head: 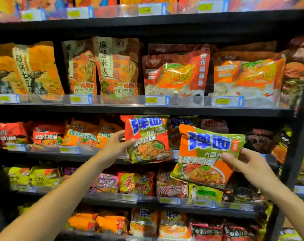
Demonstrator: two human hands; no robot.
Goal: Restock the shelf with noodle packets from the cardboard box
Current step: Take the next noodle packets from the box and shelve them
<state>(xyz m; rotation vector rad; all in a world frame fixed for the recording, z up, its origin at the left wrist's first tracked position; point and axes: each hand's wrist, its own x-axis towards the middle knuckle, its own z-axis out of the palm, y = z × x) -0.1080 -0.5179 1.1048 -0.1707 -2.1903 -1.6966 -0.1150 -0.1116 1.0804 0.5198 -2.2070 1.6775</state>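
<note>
A: What is filling the view?

B: A tall black metal shelf unit (147,108) is taking up nearly everything, with several tiers crowded by bright foil noodle bags. Clear plastic strips with yellow price tags (151,100) are running along the front edges.

A: And the biggest bags?

B: The upper full tier is carrying large upright pouches in orange and cream with bold black lettering (116,66), and beside them wide red-orange pillow bags (175,73) are leaning against the back.

A: Where are the packets being stocked?

B: Two matching orange-and-green noodle packets with big blue characters are sitting in front of the tier below. The first orange-and-green packet (147,138) is standing upright at that tier's front edge, just left of an identical one tucked behind it. The second orange-and-green packet (208,157) is hanging tilted in the air, lower and to the right, overlapping the tier beneath.

A: What are the hands doing?

B: The left hand (115,145) is pinching the left edge of the upright packet, thumb on the front and fingers behind. The right hand (248,162) is gripping the right edge of the tilted packet the same way, thumb pressing on its face.
</note>
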